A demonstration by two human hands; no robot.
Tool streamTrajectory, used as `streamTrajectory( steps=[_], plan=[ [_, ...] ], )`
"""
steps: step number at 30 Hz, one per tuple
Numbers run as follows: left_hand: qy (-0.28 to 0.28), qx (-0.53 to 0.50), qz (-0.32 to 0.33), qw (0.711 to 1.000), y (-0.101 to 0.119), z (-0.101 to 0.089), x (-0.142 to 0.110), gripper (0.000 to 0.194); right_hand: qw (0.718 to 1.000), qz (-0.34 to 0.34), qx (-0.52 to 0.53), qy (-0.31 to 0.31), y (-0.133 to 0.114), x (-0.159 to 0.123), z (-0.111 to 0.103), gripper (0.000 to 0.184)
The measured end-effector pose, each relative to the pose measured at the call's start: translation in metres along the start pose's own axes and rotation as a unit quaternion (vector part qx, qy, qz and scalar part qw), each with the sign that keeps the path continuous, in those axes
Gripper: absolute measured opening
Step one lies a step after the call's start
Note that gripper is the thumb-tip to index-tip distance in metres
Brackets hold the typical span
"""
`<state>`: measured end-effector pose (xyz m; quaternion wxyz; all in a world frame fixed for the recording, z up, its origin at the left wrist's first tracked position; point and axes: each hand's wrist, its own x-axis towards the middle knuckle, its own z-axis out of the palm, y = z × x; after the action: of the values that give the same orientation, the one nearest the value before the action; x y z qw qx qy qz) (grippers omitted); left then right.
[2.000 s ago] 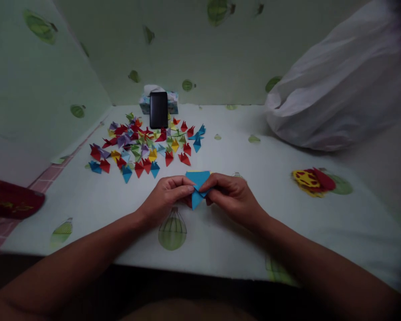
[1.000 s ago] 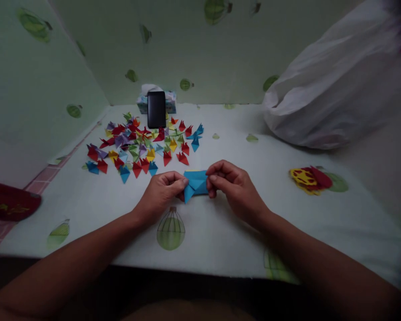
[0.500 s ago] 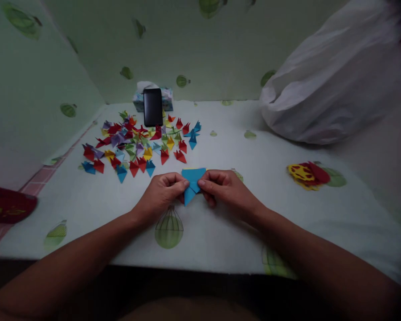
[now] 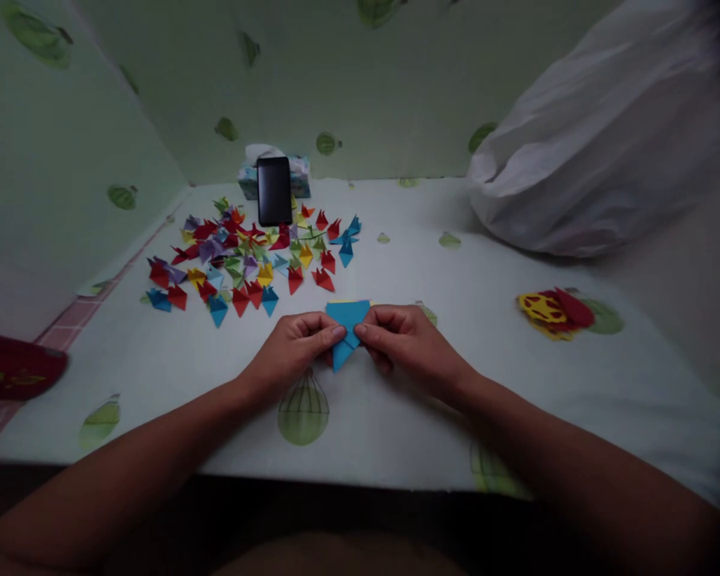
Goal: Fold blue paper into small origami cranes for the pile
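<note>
A piece of blue folded paper point(image 4: 349, 314) with its point toward me is held between both hands, over the middle of the table. My left hand point(image 4: 300, 340) pinches its left edge, thumb on top. On the right edge, my right hand point(image 4: 399, 340) grips it between thumb and curled fingers. A thin yellow strip shows along the paper's far edge. Beyond my left hand lie many small folded paper pieces point(image 4: 240, 302) in red, blue, yellow, green and purple.
A black phone point(image 4: 274, 192) leans on a tissue box point(image 4: 301, 176) at the back. Yellow and red cut-out shapes point(image 4: 543, 309) lie to the right. Behind them rests a large white plastic bag point(image 4: 576, 176). A dark red object point(image 4: 18, 366) sits at the left edge.
My left thumb has slid slightly right, further over the blue paper. My right hand stays almost still, and the paper keeps nearly the same place.
</note>
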<state>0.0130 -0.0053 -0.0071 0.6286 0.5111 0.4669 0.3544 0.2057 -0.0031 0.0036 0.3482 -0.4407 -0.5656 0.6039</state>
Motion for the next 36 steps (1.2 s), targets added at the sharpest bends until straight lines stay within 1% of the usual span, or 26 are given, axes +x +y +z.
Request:
streamTrajectory(
  steps=[5, 9, 12, 17, 21, 24, 28, 31, 34, 36],
  plan=[
    [-0.005, 0.010, 0.010, 1.000, -0.0001, -0.0010, 0.0002, 0.029, 0.998, 0.002, 0.040, -0.051, 0.0072, 0.0032, -0.0026, 0.041],
    [-0.024, 0.025, 0.013, 0.999, 0.0002, -0.0010, -0.0008, 0.030, 0.996, 0.025, 0.043, -0.076, 0.0085, 0.0038, -0.0019, 0.041],
    [-0.034, 0.024, 0.010, 0.999, 0.0013, -0.0003, -0.0021, 0.031, 0.996, 0.034, 0.045, -0.075, 0.0064, 0.0019, -0.0001, 0.043],
    [-0.042, 0.018, 0.000, 0.999, 0.0011, 0.0009, -0.0031, 0.033, 0.998, 0.023, 0.025, -0.052, 0.0034, -0.0020, 0.0025, 0.045],
    [-0.044, -0.008, 0.001, 0.999, -0.0029, 0.0001, -0.0014, 0.032, 0.997, 0.035, 0.053, -0.052, 0.0058, -0.0005, 0.0029, 0.046],
    [-0.033, -0.010, 0.006, 0.999, -0.0045, -0.0003, -0.0006, 0.030, 0.996, 0.038, 0.068, -0.040, 0.0069, 0.0015, 0.0026, 0.045],
    [-0.020, -0.005, 0.010, 1.000, -0.0036, 0.0003, -0.0008, 0.028, 0.998, 0.026, 0.052, -0.023, 0.0066, 0.0015, 0.0024, 0.046],
    [0.004, -0.026, -0.004, 1.000, -0.0033, 0.0005, -0.0007, 0.028, 0.997, 0.010, 0.078, -0.016, 0.0066, 0.0009, 0.0024, 0.046],
    [0.037, -0.049, -0.019, 0.998, -0.0044, -0.0002, 0.0003, 0.030, 0.994, 0.003, 0.102, -0.026, 0.0068, 0.0011, 0.0023, 0.045],
    [0.045, -0.063, -0.019, 0.997, -0.0055, -0.0006, 0.0012, 0.033, 0.994, 0.003, 0.102, -0.033, 0.0073, 0.0017, 0.0023, 0.043]
  ],
)
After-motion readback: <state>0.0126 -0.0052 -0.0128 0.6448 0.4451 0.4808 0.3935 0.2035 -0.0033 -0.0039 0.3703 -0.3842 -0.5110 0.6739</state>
